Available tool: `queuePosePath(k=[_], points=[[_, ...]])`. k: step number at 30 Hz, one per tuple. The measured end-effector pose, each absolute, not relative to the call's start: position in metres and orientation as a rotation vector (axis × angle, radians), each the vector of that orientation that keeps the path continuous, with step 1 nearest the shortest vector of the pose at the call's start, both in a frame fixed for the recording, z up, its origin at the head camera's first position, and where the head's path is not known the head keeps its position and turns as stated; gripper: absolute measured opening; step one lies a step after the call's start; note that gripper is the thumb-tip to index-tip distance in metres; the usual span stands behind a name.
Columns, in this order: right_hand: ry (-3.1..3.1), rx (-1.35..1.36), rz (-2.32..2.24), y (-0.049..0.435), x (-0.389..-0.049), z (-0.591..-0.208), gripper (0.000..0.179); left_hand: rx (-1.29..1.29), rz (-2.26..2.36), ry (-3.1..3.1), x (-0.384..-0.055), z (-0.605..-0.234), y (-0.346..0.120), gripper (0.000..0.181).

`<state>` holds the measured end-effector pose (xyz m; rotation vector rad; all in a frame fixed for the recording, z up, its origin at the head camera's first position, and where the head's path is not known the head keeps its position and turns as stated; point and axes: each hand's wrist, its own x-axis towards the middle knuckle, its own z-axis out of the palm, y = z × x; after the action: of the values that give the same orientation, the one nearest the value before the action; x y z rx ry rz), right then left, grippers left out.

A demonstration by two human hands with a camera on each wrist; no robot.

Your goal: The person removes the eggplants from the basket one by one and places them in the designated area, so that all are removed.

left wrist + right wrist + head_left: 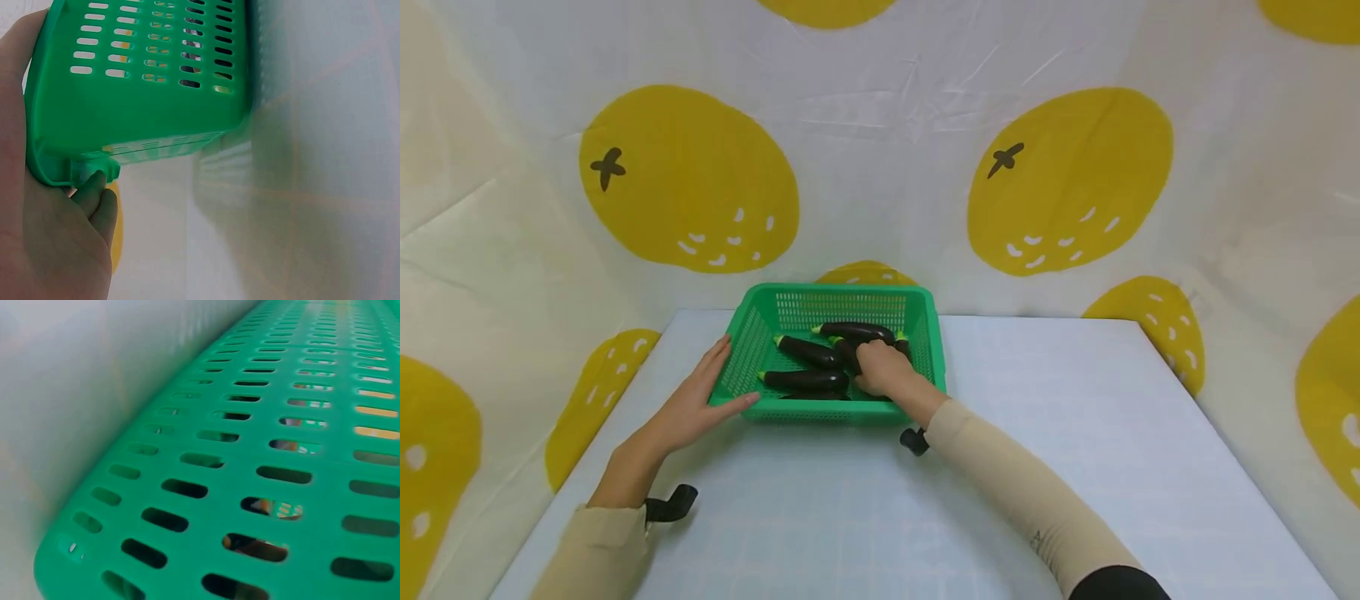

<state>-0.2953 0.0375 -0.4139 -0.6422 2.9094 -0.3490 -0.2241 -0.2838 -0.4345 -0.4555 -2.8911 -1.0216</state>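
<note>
A green plastic basket (936,350) with slotted walls stands on the table and holds several dark eggplants (808,381) with green stem ends. My left hand (688,408) holds its left side, thumb along the near rim. In the left wrist view, fingertips (94,197) bend against a tab below the rim (37,125). Reaching over the near wall, my right hand (886,371) is down inside the basket, fingers curled on an eggplant (846,353) whose lower part the hand hides. Slotted basket wall (300,462) fills most of the right wrist view, with dark shapes behind the slots.
The table (1037,417) has a pale cloth cover. Behind it and at both sides hangs a white sheet (880,167) with large yellow fruit prints. The basket stands close to the table's far edge. A small black camera (673,504) sticks out from the left wrist.
</note>
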Motion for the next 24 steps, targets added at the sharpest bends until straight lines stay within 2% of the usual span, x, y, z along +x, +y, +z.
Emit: queuePosePath(k=[12,24], points=[[2.83,-0.693,-0.605,0.045,-0.297,-0.411,0.015,-0.424,-1.022,-2.918,-0.224,-0.436,-0.284,0.106],[2.762,-0.694,-0.885,0.052,-0.295,-0.402,0.041,-0.434,-0.994,-2.905,-0.222,-0.431,-0.282,0.104]])
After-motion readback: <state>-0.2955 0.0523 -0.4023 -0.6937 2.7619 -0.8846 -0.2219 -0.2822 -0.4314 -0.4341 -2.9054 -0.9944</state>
